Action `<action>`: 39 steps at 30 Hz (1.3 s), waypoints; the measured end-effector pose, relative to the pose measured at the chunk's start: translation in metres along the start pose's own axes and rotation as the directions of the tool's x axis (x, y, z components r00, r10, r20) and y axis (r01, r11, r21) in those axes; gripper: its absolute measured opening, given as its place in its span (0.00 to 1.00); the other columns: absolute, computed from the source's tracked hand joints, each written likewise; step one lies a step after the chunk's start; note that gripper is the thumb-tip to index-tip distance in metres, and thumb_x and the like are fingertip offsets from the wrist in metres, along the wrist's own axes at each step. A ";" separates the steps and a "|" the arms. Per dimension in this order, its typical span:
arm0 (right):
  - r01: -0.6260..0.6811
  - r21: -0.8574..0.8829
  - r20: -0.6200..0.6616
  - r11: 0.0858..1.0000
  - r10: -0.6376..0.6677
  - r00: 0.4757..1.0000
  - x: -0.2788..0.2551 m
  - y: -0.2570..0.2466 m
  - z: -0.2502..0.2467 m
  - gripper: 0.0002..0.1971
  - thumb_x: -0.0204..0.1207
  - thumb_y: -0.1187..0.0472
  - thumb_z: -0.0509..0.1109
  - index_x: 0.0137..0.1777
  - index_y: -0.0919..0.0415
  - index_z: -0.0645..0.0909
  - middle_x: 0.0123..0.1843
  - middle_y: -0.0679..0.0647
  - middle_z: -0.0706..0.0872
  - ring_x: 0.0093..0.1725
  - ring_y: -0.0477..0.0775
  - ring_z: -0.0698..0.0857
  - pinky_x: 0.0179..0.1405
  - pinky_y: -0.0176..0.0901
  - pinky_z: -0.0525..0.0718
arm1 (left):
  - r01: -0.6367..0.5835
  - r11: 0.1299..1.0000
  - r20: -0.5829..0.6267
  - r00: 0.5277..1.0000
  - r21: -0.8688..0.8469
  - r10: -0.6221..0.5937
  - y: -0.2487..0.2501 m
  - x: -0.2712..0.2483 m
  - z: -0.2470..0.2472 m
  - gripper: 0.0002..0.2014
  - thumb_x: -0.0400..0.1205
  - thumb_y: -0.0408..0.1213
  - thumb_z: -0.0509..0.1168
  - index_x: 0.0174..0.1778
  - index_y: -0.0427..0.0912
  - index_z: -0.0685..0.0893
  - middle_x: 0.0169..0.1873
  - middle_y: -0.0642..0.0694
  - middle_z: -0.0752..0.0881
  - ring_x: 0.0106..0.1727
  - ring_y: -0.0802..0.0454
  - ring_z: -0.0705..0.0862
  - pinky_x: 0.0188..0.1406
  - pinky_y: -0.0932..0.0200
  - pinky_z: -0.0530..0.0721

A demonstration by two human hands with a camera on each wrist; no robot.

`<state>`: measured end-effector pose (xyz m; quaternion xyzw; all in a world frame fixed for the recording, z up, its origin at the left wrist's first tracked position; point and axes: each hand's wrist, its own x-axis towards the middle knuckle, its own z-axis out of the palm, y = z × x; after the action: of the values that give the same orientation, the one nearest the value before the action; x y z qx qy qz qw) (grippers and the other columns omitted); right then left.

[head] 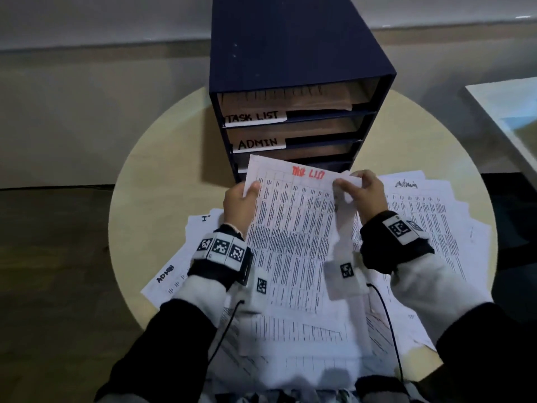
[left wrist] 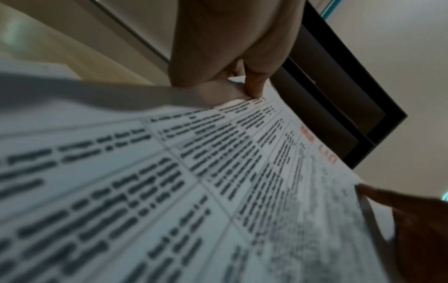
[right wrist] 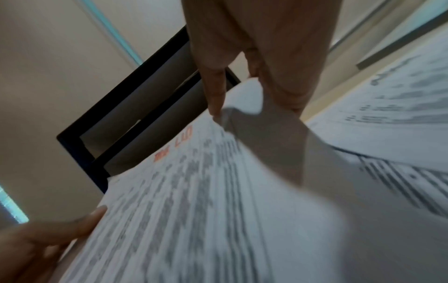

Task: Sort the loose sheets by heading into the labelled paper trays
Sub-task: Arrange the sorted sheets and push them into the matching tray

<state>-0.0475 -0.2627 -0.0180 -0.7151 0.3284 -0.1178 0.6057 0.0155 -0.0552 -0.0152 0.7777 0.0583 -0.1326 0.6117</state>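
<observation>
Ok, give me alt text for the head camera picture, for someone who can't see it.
Two hands hold up a printed sheet with a red heading, the left hand at its left edge and the right hand pinching its top right corner. Behind stands a dark blue tray cabinet with labels TASK LIST and ADMIN, on a round table strewn with more sheets.
</observation>
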 end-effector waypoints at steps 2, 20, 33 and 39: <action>-0.064 0.127 0.021 0.990 0.062 0.998 -0.005 0.008 -0.003 0.14 0.69 0.65 0.76 0.48 0.59 0.73 0.50 0.63 0.84 0.48 0.60 0.83 0.52 0.55 0.81 | 0.023 0.998 -0.014 1.000 -0.061 -0.024 0.002 -0.002 0.000 0.14 0.85 0.37 0.60 0.59 0.32 0.83 0.49 0.43 0.85 0.54 0.45 0.83 0.62 0.49 0.79; -0.055 0.328 0.298 0.943 -0.048 0.953 -0.032 -0.008 -0.022 0.03 0.71 0.66 0.70 0.43 0.59 0.80 0.32 0.43 0.88 0.34 0.42 0.85 0.40 0.41 0.80 | -0.075 0.933 -0.100 0.994 -0.352 0.042 0.099 0.020 -0.011 0.12 0.83 0.38 0.62 0.34 0.41 0.81 0.42 0.38 0.87 0.48 0.44 0.86 0.57 0.50 0.83; -0.059 0.310 0.317 0.949 -0.045 0.947 -0.019 -0.036 -0.018 0.12 0.81 0.71 0.58 0.62 0.65 0.75 0.45 0.50 0.90 0.43 0.47 0.90 0.38 0.38 0.87 | 0.015 0.966 0.010 1.000 -0.257 -0.013 0.099 0.016 -0.013 0.06 0.80 0.35 0.64 0.38 0.39 0.78 0.41 0.40 0.81 0.47 0.47 0.81 0.58 0.48 0.79; 0.018 0.318 0.150 0.948 -0.069 0.986 0.017 -0.112 0.002 0.07 0.81 0.64 0.58 0.45 0.55 0.76 0.42 0.52 0.83 0.30 0.38 0.85 0.19 0.30 0.77 | -0.037 0.975 0.084 0.995 -0.217 0.056 0.096 0.000 -0.028 0.04 0.83 0.36 0.62 0.48 0.42 0.82 0.39 0.46 0.87 0.30 0.57 0.84 0.37 0.63 0.83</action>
<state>0.0032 -0.2656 0.0828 -0.6233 0.2398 -0.1246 0.7338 0.0434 -0.0512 0.0812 0.7013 0.0264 -0.1460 0.6972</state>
